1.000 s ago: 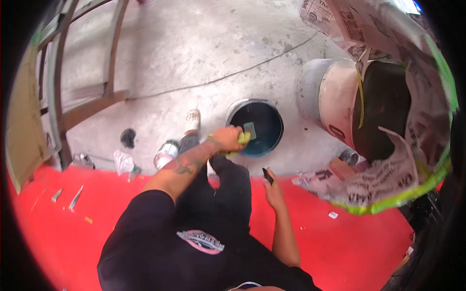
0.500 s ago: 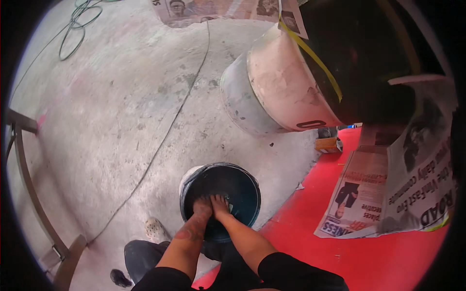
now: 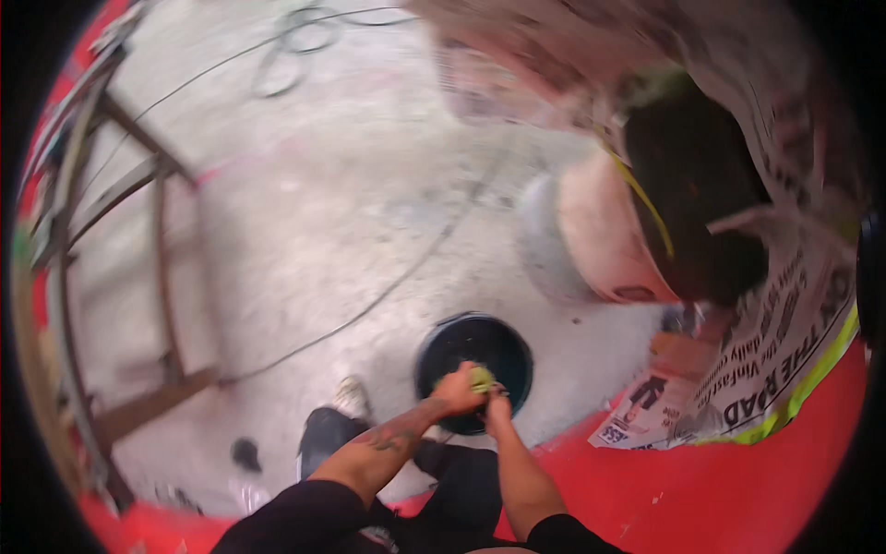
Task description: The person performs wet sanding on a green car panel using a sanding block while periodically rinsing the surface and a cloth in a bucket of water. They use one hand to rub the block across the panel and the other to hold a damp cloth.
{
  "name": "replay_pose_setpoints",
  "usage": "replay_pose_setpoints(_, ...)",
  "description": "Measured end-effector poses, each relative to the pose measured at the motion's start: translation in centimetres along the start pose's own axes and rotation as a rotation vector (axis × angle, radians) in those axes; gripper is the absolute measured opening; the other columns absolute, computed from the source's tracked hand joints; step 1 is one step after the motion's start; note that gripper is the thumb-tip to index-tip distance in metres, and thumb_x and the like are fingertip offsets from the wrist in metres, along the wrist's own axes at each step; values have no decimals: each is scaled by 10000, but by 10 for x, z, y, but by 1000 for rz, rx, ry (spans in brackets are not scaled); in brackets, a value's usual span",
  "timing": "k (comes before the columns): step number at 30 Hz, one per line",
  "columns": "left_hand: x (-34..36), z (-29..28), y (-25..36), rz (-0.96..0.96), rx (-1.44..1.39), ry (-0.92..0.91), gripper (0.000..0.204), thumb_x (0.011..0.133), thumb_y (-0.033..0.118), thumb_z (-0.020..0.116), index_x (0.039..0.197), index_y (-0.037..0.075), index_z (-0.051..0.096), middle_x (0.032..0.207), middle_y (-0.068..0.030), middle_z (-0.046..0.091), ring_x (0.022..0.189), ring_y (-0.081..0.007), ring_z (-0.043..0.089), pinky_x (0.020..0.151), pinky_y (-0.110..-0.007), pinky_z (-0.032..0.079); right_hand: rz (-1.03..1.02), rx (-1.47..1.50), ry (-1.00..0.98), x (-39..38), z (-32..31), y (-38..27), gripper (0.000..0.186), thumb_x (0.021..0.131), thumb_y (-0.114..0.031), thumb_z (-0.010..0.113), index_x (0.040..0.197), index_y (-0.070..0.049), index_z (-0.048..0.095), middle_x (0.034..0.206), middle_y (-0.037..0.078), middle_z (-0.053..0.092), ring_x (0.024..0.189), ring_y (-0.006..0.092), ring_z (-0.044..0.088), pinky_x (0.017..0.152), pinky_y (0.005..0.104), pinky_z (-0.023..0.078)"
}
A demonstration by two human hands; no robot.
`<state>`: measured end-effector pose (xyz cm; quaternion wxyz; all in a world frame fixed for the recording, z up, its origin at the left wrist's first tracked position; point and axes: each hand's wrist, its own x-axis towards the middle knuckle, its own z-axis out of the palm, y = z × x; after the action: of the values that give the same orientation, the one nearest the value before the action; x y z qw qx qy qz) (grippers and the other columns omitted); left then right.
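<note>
My left hand (image 3: 455, 392), at the end of a tattooed forearm, grips a soft yellow-green sponge or cloth (image 3: 481, 379) over a dark bucket (image 3: 439, 346) of dark liquid on the floor. My right hand (image 3: 497, 406) is closed beside it at the cloth's right edge; a small dark shape shows at its fingers, too blurred to make out.
A metal frame (image 3: 164, 268) stands at left, cables (image 3: 369, 305) cross the concrete floor, and a large pale drum (image 3: 604, 231) with draped newspaper (image 3: 757, 369) is at right. Red sheeting (image 3: 664, 499) covers the near right floor. My shoe (image 3: 351, 397) is left of the bucket.
My right hand has come in from outside the bucket to join my left. Both were deep inside it half a second ago and are now higher, the yellow-green cloth showing between them.
</note>
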<state>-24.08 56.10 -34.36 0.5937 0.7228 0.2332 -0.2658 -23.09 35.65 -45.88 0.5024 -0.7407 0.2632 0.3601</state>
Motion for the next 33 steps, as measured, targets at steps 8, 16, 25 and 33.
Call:
replay_pose_setpoints(8,-115,-65,117,297,-533,175,468,742,358,754,1104,70,687,976,-182,728,943,-336,699,865,-410,527,0,680,-573,-142,20,-187,501,1008,-476,476,1340,-106,538,1331,108,574,1190,271,599,1000,453,511)
replay_pose_setpoints(16,-198,-227,157,597,-873,568,564,764,250,845,1251,70,625,974,-133,708,964,-291,691,868,-389,545,-266,350,-532,-329,194,-351,553,1046,-498,435,1362,-51,516,1308,108,586,1196,267,583,1031,429,477)
replay_pose_setpoints(25,-271,-409,183,388,-1601,340,347,914,173,663,1229,50,582,1047,-125,687,910,-297,723,726,-459,619,-370,482,-602,-335,204,-479,651,1018,-532,512,1451,-50,443,1413,105,507,1287,229,482,1087,467,415)
replay_pose_setpoints(33,-237,-556,194,601,-1691,560,367,872,197,688,1198,78,568,1002,-111,655,886,-303,677,817,-510,592,-232,-586,-31,-222,43,-304,640,1047,-459,457,1391,79,503,1403,242,559,1310,350,530,1081,415,406)
